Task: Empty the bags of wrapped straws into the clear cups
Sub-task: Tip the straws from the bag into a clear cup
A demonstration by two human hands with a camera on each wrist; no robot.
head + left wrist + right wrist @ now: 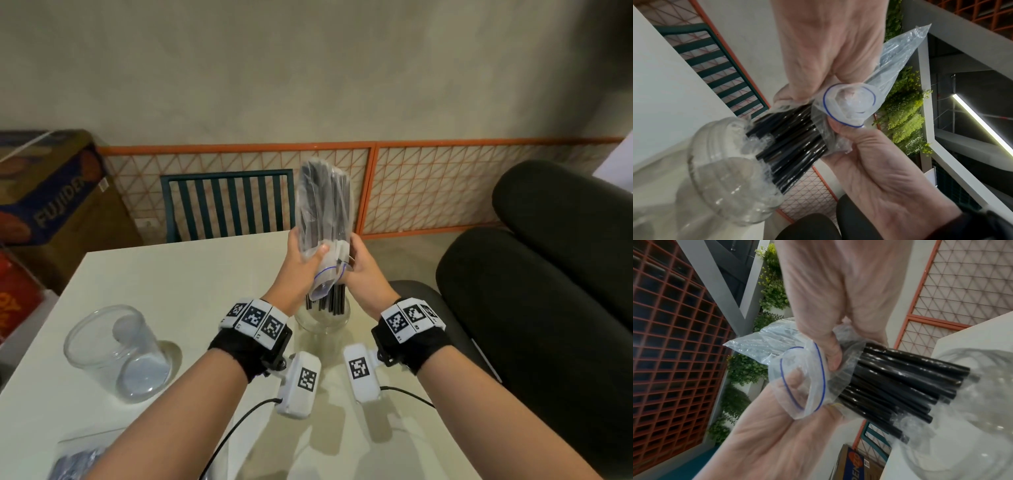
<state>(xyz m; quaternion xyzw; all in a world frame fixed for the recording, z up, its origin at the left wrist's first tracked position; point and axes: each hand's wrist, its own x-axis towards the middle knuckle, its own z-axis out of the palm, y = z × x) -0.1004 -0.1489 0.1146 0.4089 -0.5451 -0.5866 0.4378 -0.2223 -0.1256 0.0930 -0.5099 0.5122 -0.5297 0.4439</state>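
Observation:
A clear zip bag (323, 209) full of black wrapped straws is held mouth-down above a clear cup (322, 320) on the white table (191, 274). My left hand (308, 253) grips the bag's lower left side, thumb across the front. My right hand (356, 260) grips its right side near the blue-lined mouth (849, 104). The straws (793, 142) stick out of the mouth with their ends inside the cup (731, 178). In the right wrist view the straws (900, 386) reach the cup's rim (972, 402).
A second clear cup (116, 353) stands at the left of the table. Another bag of straws (75, 459) lies at the near left edge. A green chair (226, 205) stands behind the table, black padded seats (548, 291) to the right, cardboard boxes (51, 192) to the left.

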